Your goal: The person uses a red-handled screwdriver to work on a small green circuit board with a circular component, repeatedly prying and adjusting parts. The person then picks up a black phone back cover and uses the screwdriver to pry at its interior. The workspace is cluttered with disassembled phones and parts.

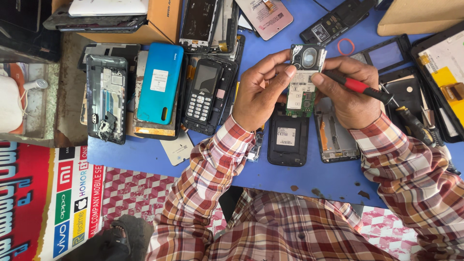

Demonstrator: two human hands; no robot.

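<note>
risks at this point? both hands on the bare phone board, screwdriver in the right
1. The circuit board is pinched only by fingertips of the left hand and right hand above the table; it could slip.
2. The red-handled screwdriver might scrape the board.
3. Loose parts could vanish among the phone shells, like the blue back cover.

A cardboard box [162,21] sits at the upper left of the blue surface [319,176]. The turquoise phone back [160,82] carries a white rectangular label [159,80] — beside it, a keypad phone's dark screen [206,77]. Bottom left, a red-and-white sign [48,203].
</note>
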